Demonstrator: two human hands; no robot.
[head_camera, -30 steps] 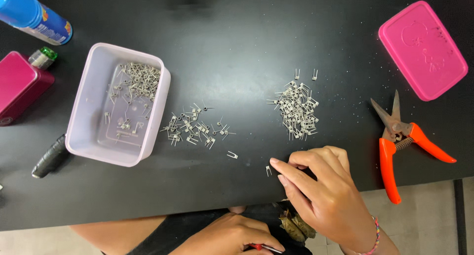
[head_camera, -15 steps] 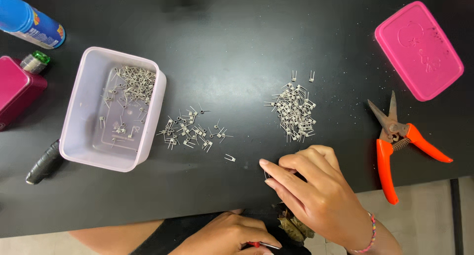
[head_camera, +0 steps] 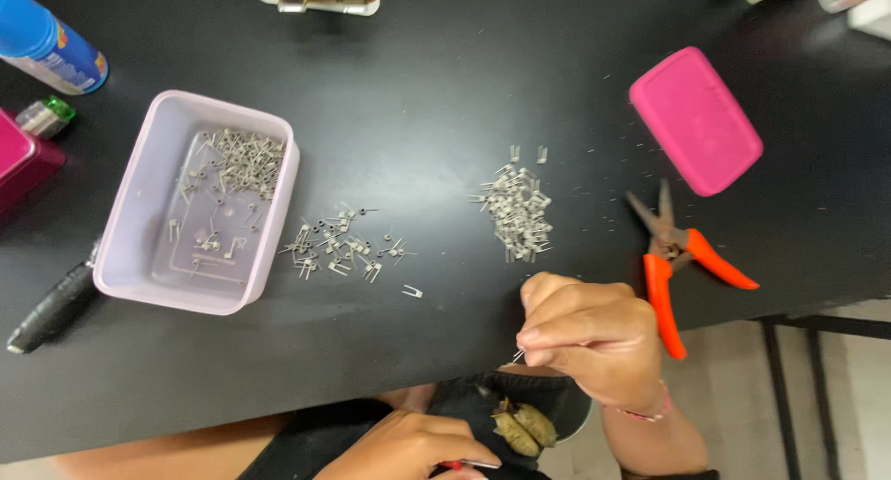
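Here, my right hand [head_camera: 594, 336] pinches one small metal clip [head_camera: 517, 356] between fingertips, at table [head_camera: 445, 90] edge. Left hand [head_camera: 418, 447] low, fingers closed on thin red tool [head_camera: 469, 464]. I judge clip light, stiff, slippery; best hold at its middle.

Two hands are in view: the right hand [head_camera: 594, 336] and the left hand [head_camera: 418, 446]. On the counter [head_camera: 445, 90] sit one pale lilac tray [head_camera: 139, 257], one pink lid [head_camera: 694, 120] and one pair of orange-handled cutters [head_camera: 676, 257]. The small metal clips lie in three clusters: one in the tray [head_camera: 237, 160], one loose scatter [head_camera: 343, 248], one denser pile [head_camera: 517, 209]. One blue can [head_camera: 46, 39] stands at the corner.
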